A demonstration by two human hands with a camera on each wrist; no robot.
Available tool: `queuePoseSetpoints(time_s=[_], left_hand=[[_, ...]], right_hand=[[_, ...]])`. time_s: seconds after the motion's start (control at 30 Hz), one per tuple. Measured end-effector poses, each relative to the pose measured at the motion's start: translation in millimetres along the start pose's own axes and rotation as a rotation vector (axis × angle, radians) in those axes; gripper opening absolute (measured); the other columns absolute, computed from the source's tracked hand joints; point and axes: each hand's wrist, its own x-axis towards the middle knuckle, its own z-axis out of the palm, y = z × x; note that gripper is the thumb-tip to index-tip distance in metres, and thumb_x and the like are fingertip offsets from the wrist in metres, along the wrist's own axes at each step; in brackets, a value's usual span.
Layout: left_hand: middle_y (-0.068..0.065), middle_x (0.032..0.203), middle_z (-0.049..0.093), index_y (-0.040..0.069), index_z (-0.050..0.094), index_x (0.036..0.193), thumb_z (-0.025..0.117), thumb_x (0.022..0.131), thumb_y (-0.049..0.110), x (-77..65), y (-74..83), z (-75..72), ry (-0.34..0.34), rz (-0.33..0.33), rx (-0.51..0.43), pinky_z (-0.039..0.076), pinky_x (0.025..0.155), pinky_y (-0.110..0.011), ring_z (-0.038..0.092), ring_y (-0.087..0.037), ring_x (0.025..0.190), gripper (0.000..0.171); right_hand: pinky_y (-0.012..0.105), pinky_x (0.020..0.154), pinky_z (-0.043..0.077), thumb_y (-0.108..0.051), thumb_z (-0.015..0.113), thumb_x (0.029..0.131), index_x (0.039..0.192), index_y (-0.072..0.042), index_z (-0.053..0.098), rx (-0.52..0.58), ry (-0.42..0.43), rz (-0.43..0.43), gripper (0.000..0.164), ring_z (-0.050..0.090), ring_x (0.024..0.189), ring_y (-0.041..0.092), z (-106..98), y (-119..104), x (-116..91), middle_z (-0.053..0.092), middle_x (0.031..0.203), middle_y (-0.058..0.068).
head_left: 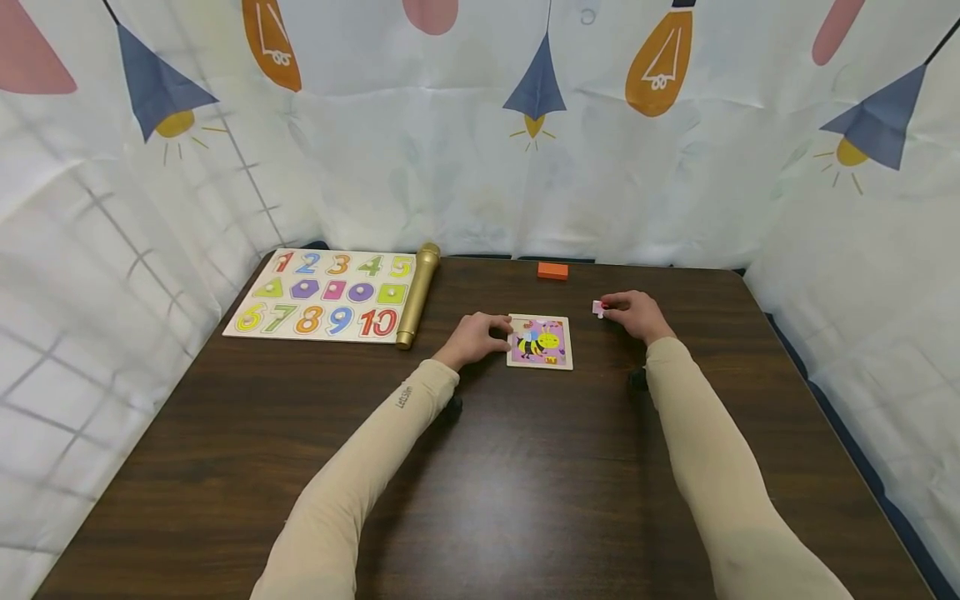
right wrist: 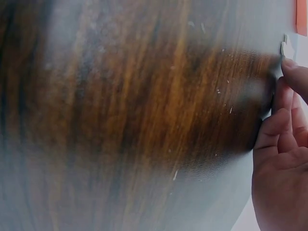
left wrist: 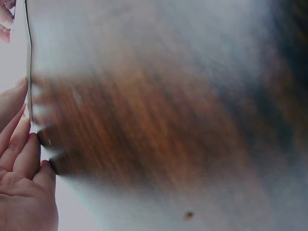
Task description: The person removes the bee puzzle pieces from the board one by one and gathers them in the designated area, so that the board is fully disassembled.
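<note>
A square bee jigsaw puzzle (head_left: pixel 542 342) with a pale frame lies flat on the brown table. My left hand (head_left: pixel 477 337) grips its left edge between thumb and fingers. In the left wrist view that hand (left wrist: pixel 24 187) appears at the far left, against the puzzle's thin edge (left wrist: pixel 29 57). To the right of the puzzle, my right hand (head_left: pixel 637 316) pinches a small pink jigsaw piece (head_left: pixel 597 309) close to the tabletop. The right wrist view shows the piece (right wrist: pixel 288 50) only partly, beyond the thumb of my right hand (right wrist: pixel 284 178).
At the back left lies a number and shape board (head_left: pixel 318 296), with a gold cylinder (head_left: pixel 418 296) along its right edge. An orange block (head_left: pixel 552 271) sits near the table's back edge. Patterned white curtains (head_left: pixel 450 167) enclose the table (head_left: pixel 510 483).
</note>
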Motion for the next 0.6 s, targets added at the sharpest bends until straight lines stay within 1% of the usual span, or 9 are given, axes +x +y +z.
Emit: queuePoseSetpoints(time_s=[0.17,0.37,0.6], left_hand=[[-0.002,0.137,0.059,0.008,0.072,0.116,0.076,0.086,0.016,0.5,0.0,0.2,-0.001,0.005,0.01,0.037,0.109,-0.035,0.05,-0.022,0.13,0.032],[-0.003,0.137,0.059,0.008,0.072,0.116,0.076,0.086,0.017,0.6,0.5,0.0,-0.003,0.001,0.013,0.036,0.109,-0.035,0.05,-0.022,0.13,0.032],[-0.003,0.137,0.059,0.008,0.072,0.117,0.076,0.086,0.017,0.5,0.8,0.0,-0.014,-0.022,0.001,0.036,0.11,-0.035,0.049,-0.022,0.132,0.032]], right_hand=[[0.054,0.105,0.039,-0.013,0.057,0.1,0.137,0.0,0.054,0.014,-0.004,0.001,0.04,0.049,0.124,0.042,0.3,1.6,0.5,0.049,0.139,0.024],[0.054,0.104,0.038,-0.018,0.058,0.1,0.139,0.001,0.053,0.029,-0.006,0.022,0.043,0.048,0.125,0.042,0.3,-0.2,0.0,0.045,0.142,0.025],[0.053,0.106,0.037,-0.019,0.061,0.098,0.138,0.001,0.053,0.005,-0.011,0.024,0.045,0.049,0.122,0.041,1.6,-2.4,0.8,0.047,0.14,0.025]])
